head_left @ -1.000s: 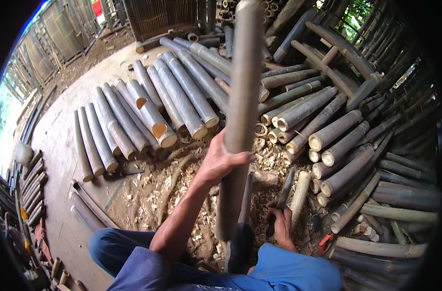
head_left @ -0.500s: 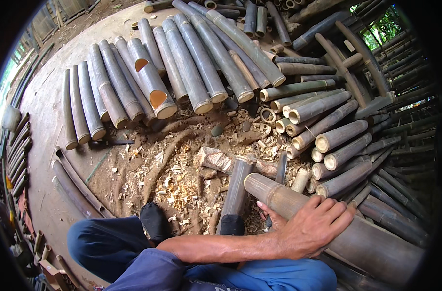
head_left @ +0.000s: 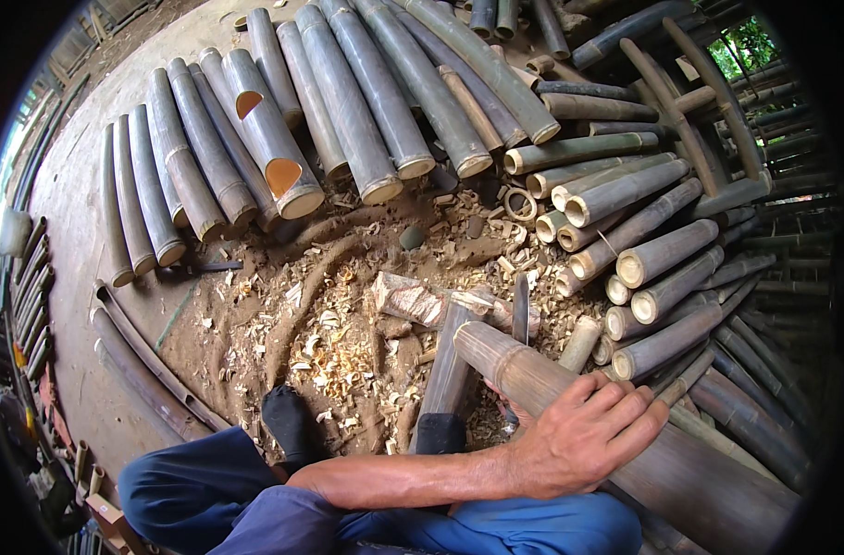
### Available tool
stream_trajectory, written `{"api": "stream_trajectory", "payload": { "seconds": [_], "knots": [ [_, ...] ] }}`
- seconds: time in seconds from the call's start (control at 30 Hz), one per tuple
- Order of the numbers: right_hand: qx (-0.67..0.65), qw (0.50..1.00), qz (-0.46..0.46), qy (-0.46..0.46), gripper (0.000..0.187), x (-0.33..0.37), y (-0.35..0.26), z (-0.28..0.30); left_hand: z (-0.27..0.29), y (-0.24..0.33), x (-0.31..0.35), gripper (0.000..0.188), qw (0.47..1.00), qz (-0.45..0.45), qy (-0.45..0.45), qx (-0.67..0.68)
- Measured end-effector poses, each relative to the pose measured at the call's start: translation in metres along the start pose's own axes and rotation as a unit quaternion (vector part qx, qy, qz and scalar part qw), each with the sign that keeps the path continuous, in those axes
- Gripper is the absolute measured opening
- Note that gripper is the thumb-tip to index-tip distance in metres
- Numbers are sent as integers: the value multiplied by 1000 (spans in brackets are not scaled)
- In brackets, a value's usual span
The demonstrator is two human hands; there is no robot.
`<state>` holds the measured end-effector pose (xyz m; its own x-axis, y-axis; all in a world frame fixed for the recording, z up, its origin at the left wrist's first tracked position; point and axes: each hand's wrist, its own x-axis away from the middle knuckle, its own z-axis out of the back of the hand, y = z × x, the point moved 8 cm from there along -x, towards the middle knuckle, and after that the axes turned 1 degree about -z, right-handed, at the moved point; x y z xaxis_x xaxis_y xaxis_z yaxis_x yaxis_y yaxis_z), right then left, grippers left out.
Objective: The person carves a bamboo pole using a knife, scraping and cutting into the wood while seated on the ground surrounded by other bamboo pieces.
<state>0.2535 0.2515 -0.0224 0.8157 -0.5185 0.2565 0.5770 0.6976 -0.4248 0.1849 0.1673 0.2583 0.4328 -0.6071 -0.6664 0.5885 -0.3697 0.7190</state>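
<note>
A: What does the head view show of the person's hands?

B: The left hand [head_left: 584, 435] reaches across the body and lies flat, fingers spread, on top of a thick grey bamboo pole [head_left: 616, 430]. The palm presses on it rather than wrapping round it. The right hand [head_left: 515, 412] is almost wholly hidden under the left wrist; only a sliver shows beside the pole, so whether it grips anything cannot be told.

A: Where does the pole lie?

B: Slanted across the lower right, its cut end [head_left: 473, 342] pointing up-left over a heap of pale wood shavings [head_left: 348, 342], its length running down past the person's blue trousers [head_left: 255, 504].

A: And around it?

B: A flat dark split piece [head_left: 448, 370] rests just left of the pole. Beyond the shavings, long bamboo culms [head_left: 348, 111] lie side by side. Shorter cut lengths [head_left: 644, 259] are stacked at right.
</note>
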Motion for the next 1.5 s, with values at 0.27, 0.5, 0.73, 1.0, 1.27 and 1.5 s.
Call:
{"api": "stream_trajectory", "payload": {
  "seconds": [0.27, 0.5, 0.73, 1.0, 1.27, 1.5],
  "knots": [
    [86, 995, 55, -20, 9, 2, 4, -3, 11, -5, -4, 45, 1000, 7, -2, 0],
    [201, 965, 157, -61, 10, 17, 26, 2, 15, -8, 0, 56, 999, 11, -28, 25],
    [270, 925, 262, -49, 12, 59, 59, 42, 55, -41, -29, 65, 992, 52, 60, 99],
    [-393, 897, -171, 103, 35, 118, 115, 74, 318, -210, 91, 63, 844, 329, 413, -93],
    [-650, 722, -227, 71, 25, 115, 64, 11, 482, -271, 290, 84, 594, 627, 236, -445],
    [-780, 584, -181, 131, 43, 75, 39, 11, 326, -233, 161, 86, 799, 311, 115, -501]
  ]
}}
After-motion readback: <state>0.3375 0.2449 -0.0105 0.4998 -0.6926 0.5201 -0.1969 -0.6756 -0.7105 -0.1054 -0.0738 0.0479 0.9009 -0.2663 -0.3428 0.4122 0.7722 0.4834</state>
